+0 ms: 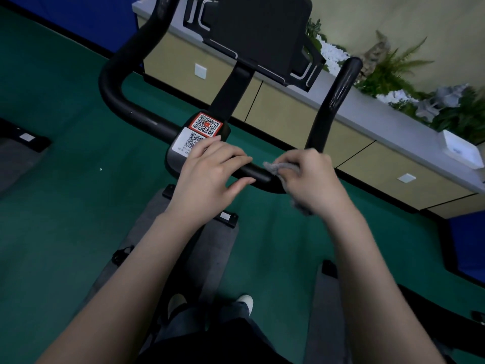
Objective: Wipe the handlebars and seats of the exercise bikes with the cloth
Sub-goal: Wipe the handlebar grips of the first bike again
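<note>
My right grip (pixel 312 179) clenches the cloth (pixel 278 168) on the handlebar (pixel 259 174), which runs leftward beneath my released left grip (pixel 210 174).

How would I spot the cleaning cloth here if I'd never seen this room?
Find the bike's black handlebar in the middle. On its near crossbar the right hand grips a small crumpled cloth. It is the only soft, fuzzy grey thing against the hard, glossy black tubing.

Red-bordered QR code sticker (pixel 205 124) stood on the handlebar centre plate (pixel 171 162), white QR code label (pixel 186 142) just below it on the same plate, its small print too tiny to read
</note>
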Demonstrator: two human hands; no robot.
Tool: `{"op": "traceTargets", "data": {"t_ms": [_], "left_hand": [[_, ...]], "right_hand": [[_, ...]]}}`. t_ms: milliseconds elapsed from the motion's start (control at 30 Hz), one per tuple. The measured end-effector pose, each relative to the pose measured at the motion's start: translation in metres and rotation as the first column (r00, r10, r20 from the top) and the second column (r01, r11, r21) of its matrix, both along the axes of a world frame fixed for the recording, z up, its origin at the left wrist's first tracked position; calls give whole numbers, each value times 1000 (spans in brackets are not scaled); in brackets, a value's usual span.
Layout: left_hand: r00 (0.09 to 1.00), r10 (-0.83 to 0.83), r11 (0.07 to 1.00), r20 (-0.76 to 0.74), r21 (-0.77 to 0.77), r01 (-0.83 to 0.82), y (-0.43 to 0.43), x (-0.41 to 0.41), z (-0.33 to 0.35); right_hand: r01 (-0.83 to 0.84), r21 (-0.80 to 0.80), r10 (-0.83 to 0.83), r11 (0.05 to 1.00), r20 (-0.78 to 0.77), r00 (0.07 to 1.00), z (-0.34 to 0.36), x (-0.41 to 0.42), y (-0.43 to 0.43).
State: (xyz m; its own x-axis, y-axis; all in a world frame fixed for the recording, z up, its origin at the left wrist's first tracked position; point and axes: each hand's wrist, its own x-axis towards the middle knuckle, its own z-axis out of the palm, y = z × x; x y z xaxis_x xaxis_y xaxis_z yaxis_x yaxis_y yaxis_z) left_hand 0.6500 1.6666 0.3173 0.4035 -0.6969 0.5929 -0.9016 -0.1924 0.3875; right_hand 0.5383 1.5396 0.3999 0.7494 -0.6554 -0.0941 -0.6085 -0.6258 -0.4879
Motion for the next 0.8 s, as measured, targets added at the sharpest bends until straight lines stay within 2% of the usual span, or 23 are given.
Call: {"op": "traceTargets", "data": {"t_ms": [100, 233, 300, 400, 500, 567, 633, 667, 733, 800], "left_hand": [[1000, -2, 1000, 5, 2, 2, 1, -1, 1], [1000, -9, 1000, 3, 6, 9, 1, -1, 2], [1000, -13, 1000, -3, 15, 13, 2, 0, 2], [1000, -12, 1000, -12, 27, 13, 2, 1, 3], [1000, -12, 999, -23, 35, 13, 2, 0, 4], [999, -18, 999, -28, 46, 19, 3, 0, 4], [999, -19, 998, -34, 54, 21, 3, 0, 4], [999, -16, 998, -35, 55, 18, 3, -1, 4], [1000, -7, 998, -25, 60, 8, 2, -2, 5], [1000, 12, 998, 2, 67, -12, 0, -5, 5]], "right_hand": [[-124, 68, 138, 990, -299, 944, 13, 28, -16], [-325, 88, 314, 942, -579, 753, 28, 47, -30], [-352, 97, 327, 931, -648, 688, 35, 47, -37], [-410, 85, 373, 908, -610, 699, 36, 38, -42], [-447, 37, 411, 894, -466, 784, 26, 23, -44], [-376, -22, 352, 927, -306, 885, 14, 9, -46], [-251, -215, 251, 944, -26, 968, -7, -9, -43], [-152, -317, 204, 936, 138, 969, -19, -18, -37], [132, -373, 55, 918, 451, 891, -47, -31, -15], [410, -214, -159, 887, 692, 704, -70, -31, 9]]}}
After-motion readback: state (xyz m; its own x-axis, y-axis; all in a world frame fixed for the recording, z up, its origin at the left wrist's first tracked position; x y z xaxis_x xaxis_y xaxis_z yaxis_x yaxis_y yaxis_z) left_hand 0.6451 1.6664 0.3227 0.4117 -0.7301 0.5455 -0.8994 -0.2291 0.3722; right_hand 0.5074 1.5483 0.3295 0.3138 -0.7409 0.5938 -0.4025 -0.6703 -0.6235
